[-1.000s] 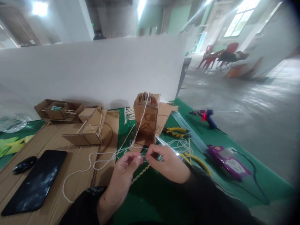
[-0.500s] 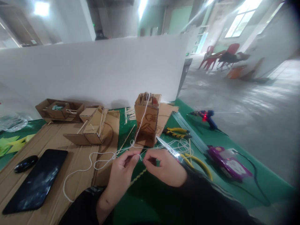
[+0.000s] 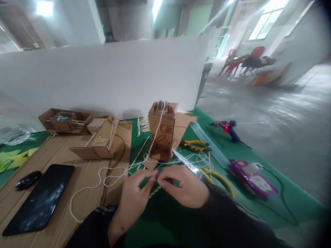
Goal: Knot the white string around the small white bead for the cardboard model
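Note:
My left hand (image 3: 136, 187) and my right hand (image 3: 182, 186) meet at the fingertips in front of a cardboard tower (image 3: 162, 132). Both are closed in a pinch on a white string (image 3: 119, 168); the bit between the fingers is mostly hidden. Thin string runs from the tower's top, over a small wheel (image 3: 161, 105), down its front and into loose loops around its base. Below the fingertips a twisted yellowish strip (image 3: 155, 191) lies on the green table cover. Scissors (image 3: 187, 162) with yellow handles lie just beyond my right hand.
Yellow-black pliers (image 3: 196, 145), clear glue sticks (image 3: 213, 146), a glue gun (image 3: 226, 129) and a purple power strip (image 3: 252, 179) lie to the right. On the left are cardboard models (image 3: 97, 141), a phone (image 3: 40, 198) and a black mouse (image 3: 28, 181). A white partition (image 3: 103, 75) stands behind.
My fingertips have come together, and the small loop of string between them no longer shows. My left hand has shifted slightly right; the tower and tools stay put.

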### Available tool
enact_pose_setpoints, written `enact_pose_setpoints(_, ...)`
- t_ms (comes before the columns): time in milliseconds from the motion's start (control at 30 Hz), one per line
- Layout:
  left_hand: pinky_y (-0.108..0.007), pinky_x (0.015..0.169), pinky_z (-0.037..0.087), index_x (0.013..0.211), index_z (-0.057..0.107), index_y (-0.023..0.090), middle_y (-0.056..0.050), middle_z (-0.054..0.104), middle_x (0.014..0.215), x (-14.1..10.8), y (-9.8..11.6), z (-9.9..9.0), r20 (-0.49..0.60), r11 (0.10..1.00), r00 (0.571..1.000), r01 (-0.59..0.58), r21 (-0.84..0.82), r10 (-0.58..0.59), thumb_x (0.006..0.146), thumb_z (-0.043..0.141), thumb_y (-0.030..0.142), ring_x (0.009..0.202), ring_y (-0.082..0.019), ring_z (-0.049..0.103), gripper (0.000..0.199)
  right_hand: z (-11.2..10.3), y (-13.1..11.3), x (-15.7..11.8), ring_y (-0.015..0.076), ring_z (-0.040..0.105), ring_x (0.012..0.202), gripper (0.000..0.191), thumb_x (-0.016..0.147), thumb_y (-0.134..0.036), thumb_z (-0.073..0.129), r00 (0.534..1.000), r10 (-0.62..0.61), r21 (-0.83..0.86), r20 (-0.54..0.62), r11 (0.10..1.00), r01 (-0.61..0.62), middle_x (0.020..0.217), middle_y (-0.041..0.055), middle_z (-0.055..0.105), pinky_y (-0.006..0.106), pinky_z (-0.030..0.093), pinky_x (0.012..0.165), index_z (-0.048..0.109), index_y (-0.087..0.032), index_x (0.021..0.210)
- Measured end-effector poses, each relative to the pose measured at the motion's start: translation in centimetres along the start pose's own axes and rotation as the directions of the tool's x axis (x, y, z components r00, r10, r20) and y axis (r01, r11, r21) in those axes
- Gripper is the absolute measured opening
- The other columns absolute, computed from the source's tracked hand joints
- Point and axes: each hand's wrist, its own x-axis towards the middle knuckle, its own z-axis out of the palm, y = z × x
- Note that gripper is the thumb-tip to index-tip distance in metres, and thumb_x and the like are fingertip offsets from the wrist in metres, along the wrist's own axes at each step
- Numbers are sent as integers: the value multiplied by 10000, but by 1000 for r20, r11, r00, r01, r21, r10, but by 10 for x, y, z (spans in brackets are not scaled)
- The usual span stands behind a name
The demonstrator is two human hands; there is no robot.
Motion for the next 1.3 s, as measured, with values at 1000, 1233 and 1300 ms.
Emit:
enact_pose_setpoints(1000, -244, 828, 508, 1078, 615, 235, -26, 692, 954, -3, -3, 3, 127, 977, 992, 47, -207, -20, 853, 636, 240, 894, -145, 651, 226, 3, 7, 7, 134, 598, 653, 97, 820, -164, 630, 972, 16, -4, -234, 1000, -17, 708, 21, 680, 245, 448, 622, 723, -163, 792)
enact_pose_setpoints(1233, -286, 818, 527, 968, 701, 221, -44, 713, 966, 1, -4, -4, 54, 999, 997, -47, -13, 47, 872, 599, 268, 897, -188, 671, 148, 15, 9, 6, 125, 559, 631, 126, 792, -102, 594, 986, -36, -117, -164, 993, 16, 661, 11, 632, 229, 411, 605, 662, -154, 700)
enact_pose_setpoints(1300, -282, 817, 529, 961, 698, 221, -39, 718, 955, 2, -5, -4, 43, 999, 998, -51, 7, 50, 865, 608, 269, 899, -186, 670, 140, 17, 9, 6, 121, 552, 626, 136, 803, -110, 582, 989, -28, -122, -147, 992, 10, 661, 8, 623, 225, 408, 606, 642, -156, 690)
